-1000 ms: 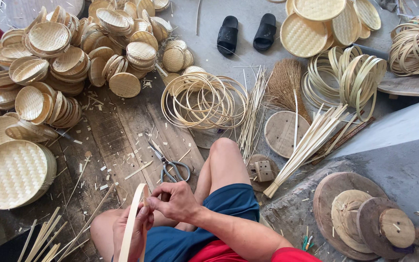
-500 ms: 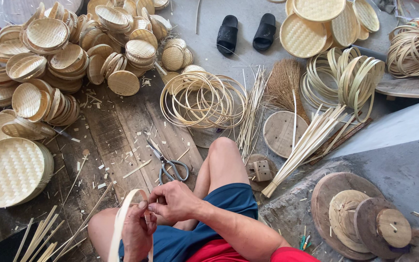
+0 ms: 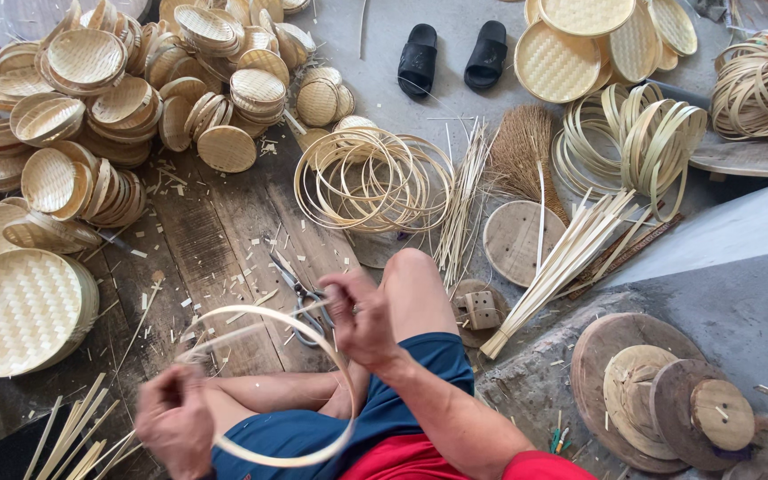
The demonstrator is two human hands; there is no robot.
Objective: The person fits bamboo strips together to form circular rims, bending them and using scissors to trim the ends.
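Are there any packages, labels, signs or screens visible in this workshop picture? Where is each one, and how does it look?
None can be made out: no package, label, sign or screen.
The floor holds only craft goods: woven bamboo trays, thin bamboo hoops, a pair of black sandals and scissors.
The left hand and right hand bend a plain bamboo strip.

Views: one only, worn on the head.
Facing: steeply down over the seated person's lap onto the wooden floor [image 3: 215, 231].
Nearness: knees and both hands close at the near edge; black sandals [image 3: 453, 55] at the far edge.
Shared: nothing, a single view.
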